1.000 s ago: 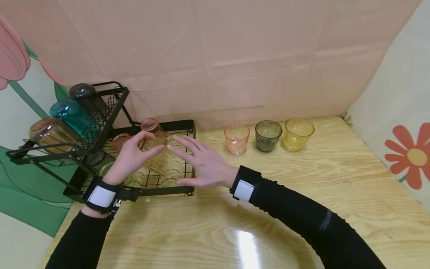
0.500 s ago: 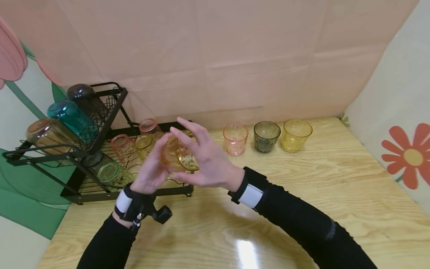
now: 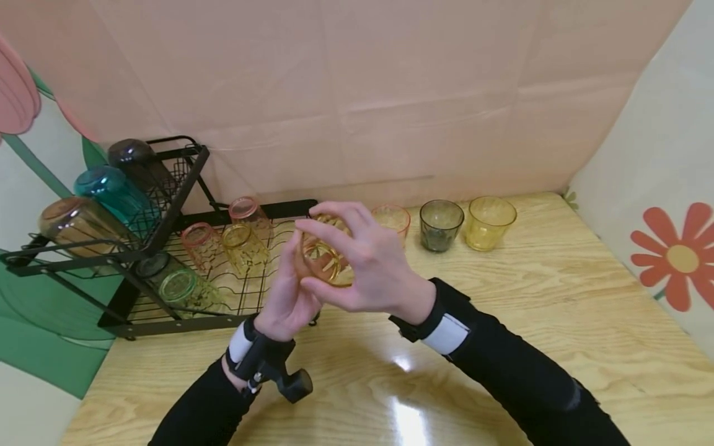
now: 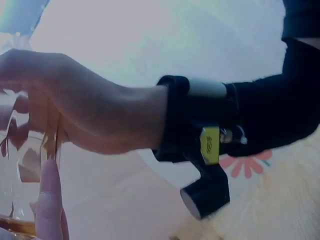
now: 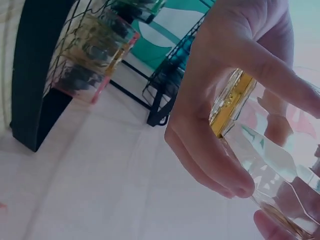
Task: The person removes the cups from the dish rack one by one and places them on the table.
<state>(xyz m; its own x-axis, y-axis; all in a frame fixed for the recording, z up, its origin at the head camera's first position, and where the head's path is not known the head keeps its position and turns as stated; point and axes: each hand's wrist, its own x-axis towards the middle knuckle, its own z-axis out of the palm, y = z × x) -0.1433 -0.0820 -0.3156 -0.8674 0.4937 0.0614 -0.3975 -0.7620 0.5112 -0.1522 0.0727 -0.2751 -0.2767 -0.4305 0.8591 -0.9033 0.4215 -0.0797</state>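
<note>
A faceted amber drinking glass (image 3: 323, 259) is held tilted in the air in front of the rack's right end, mouth toward the right. My left hand (image 3: 287, 303) grips its base end. At the mouth end, my right hand (image 3: 379, 263) curls its thumb and fingers round the rim. Seen from the right wrist, the left hand (image 5: 220, 90) lies against the thick golden base, and the clear faceted wall of the glass (image 5: 265, 150) stretches away from it. In the left wrist view the right hand (image 4: 75, 95) is round the glass (image 4: 20, 190), which is partly cut off.
A black two-tier wire rack (image 3: 251, 319) stands at left. Its lower tier bears pink glasses (image 3: 201, 244), a yellow one (image 3: 245, 248) and a green one (image 3: 186, 288); upturned brown, teal (image 3: 108, 189) and dark glasses sit above. Pink, grey (image 3: 440, 226) and yellow cups (image 3: 489, 223) stand at the back.
My left hand has brought the amber glass up and rightward from the rack's lower tier and turned its mouth to the right. My right hand, at first spread beside it, now grips the rim.
</note>
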